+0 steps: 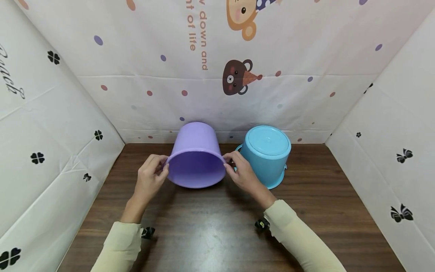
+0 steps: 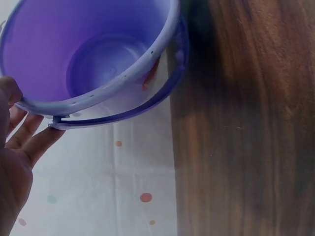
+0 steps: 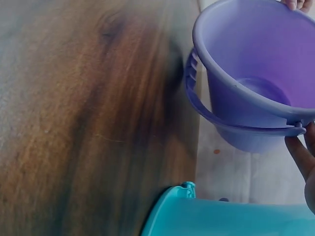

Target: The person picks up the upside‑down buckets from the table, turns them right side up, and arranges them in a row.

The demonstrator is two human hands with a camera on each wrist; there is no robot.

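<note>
A purple bucket point(image 1: 196, 138) is tilted with its mouth facing me, near the back of the table. My left hand point(image 1: 151, 175) pinches its rim on the left, thumb and fingers on either side of the edge. On the opposite side, my right hand point(image 1: 240, 170) pinches the rim as well. In the left wrist view the bucket's handle point(image 2: 147, 105) hangs away from the rim, and the inside shows nothing in it. Close to the right hand stands a light-blue bucket point(image 1: 268, 166), upside down with its base up.
The dark wooden table point(image 1: 204, 226) meets a white patterned cloth point(image 1: 153, 109) at the back, just behind both buckets. More white cloth walls the left side point(image 1: 61, 151) and the right side point(image 1: 387, 151).
</note>
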